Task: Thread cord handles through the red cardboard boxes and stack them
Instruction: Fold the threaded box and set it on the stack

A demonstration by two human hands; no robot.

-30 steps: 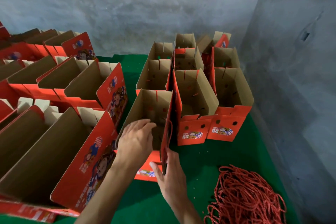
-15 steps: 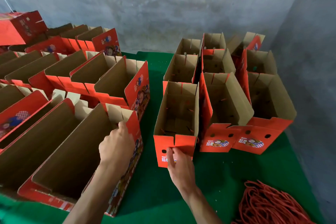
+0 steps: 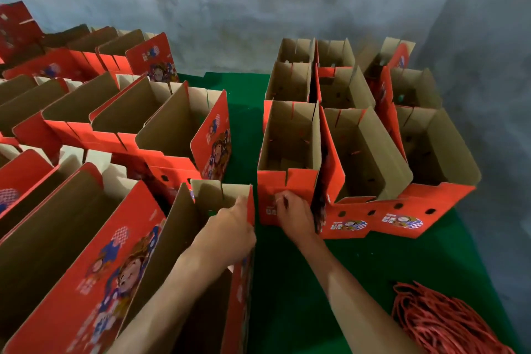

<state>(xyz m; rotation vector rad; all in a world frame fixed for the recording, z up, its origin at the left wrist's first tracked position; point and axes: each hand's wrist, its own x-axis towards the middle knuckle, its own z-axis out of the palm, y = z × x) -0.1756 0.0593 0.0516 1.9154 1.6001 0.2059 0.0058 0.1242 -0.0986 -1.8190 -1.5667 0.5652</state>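
The left hand (image 3: pixel 230 231) is curled in a grip on the top edge of the near box (image 3: pixel 241 238), at its red wall, and the right hand (image 3: pixel 293 214) is pressed with bent fingers against the red front of the threaded box (image 3: pixel 287 181); whether that flap is pinched cannot be told. If the near box is pulled by one thin wall, the cardboard may be creased or the open shell tipped against its neighbours on the left. The threaded box may be nudged out of its row (image 3: pixel 402 152) if it is pushed too hard. The cord heap (image 3: pixel 442 322) lies well apart on the green tabletop (image 3: pixel 287 282), cut off at the lower edge. Cords inside the right-hand boxes are shadowed and barely made out.
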